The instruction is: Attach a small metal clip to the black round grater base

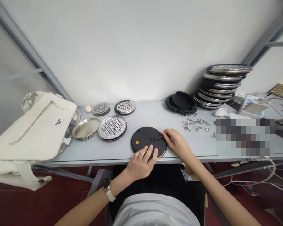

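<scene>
A round black disc (147,141) lies at the table's front edge, with an orange dot on its left and a narrow slotted strip running to its right rim. My left hand (142,163) rests on the disc's near part, fingers stretched out and slightly apart. At the right rim my right hand (176,142) has thumb and fingers pinched together by the end of the strip; what is between the fingertips is hidden. Left of the disc are a round metal grater plate (112,127) and plain metal discs (86,128).
Farther back sit smaller graters (125,107), black round holders (181,102) and a tall stack of graters (220,84). Several small metal clips (194,124) lie right of my hands. A cream bag (37,125) covers the left end; blurred items and cables occupy the right.
</scene>
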A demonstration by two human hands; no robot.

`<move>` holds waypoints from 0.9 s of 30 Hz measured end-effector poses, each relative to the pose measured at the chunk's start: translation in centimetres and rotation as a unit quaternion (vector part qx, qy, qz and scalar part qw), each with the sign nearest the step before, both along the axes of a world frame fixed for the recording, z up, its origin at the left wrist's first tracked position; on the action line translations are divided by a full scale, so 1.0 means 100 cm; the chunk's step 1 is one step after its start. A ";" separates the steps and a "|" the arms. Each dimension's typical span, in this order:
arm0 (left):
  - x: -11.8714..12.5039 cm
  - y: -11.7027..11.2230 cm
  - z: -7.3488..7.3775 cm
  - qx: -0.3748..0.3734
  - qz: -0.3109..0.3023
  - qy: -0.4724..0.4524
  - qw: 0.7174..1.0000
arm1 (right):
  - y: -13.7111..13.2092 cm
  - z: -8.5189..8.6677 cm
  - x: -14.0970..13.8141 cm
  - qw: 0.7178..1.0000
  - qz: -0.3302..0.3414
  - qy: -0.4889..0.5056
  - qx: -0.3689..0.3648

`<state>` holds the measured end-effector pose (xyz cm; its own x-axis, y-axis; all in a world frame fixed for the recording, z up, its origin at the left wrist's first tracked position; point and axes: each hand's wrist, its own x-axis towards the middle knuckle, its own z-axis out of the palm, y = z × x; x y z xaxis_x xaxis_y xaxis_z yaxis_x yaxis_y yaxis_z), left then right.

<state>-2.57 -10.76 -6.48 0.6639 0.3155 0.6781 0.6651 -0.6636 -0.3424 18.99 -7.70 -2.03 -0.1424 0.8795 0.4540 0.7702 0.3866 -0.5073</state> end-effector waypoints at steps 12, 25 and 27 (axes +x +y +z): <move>0.000 0.000 -0.001 0.004 0.005 0.005 1.000 | -0.003 0.002 -0.003 0.999 0.020 0.027 -0.015; 0.000 0.000 -0.001 -0.003 -0.004 -0.003 1.000 | 0.000 -0.002 -0.001 0.996 0.047 0.069 -0.034; 0.000 0.001 -0.001 -0.003 -0.005 -0.004 1.000 | 0.001 -0.002 -0.001 0.995 0.053 0.079 -0.034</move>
